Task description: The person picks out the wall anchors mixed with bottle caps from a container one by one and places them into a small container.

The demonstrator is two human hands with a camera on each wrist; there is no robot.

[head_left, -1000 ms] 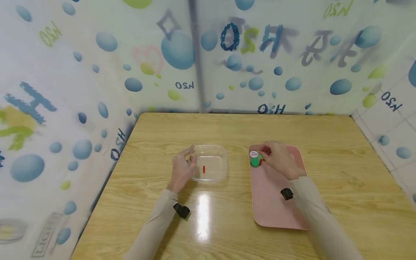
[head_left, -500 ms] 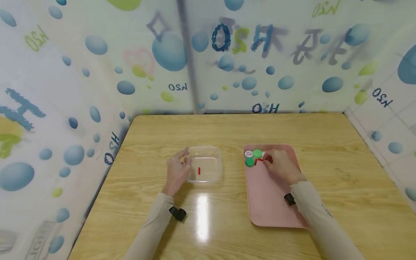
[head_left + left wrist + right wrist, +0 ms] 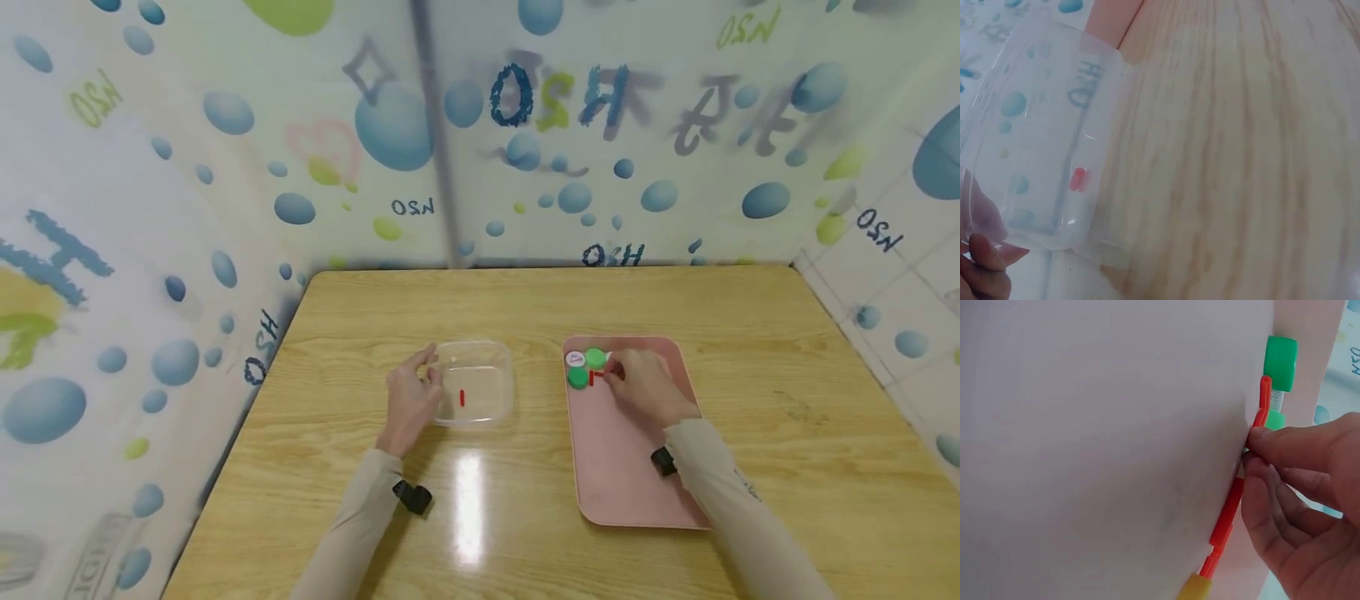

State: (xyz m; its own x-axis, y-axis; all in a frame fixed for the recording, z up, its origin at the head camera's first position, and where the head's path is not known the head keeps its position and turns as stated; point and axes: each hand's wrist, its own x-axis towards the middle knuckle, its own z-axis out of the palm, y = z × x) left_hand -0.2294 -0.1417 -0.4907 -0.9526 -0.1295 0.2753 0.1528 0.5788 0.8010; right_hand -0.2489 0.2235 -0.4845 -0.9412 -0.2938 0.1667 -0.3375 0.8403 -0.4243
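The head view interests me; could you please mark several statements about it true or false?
1. One red piece lies in the clear container. True.
2. The right hand is over the pink tray. True.
3. The container stands in the tray. False: it stands beside it, on the wooden table.
4. The right hand is nearest the container. False: the left hand is.
5. A dark green cap lies in the tray. True.

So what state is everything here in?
Clear plastic container: upright, uncovered, short red stick inside.
Left hand: touching container; grip unclear.
Right hand: pinching a second red stick.
Pink rectangular tray: flat, loaded.
Another red stick: lying in tray.
Round green caps, round white cap: in tray.
Yellow piece: cut off, unclear.
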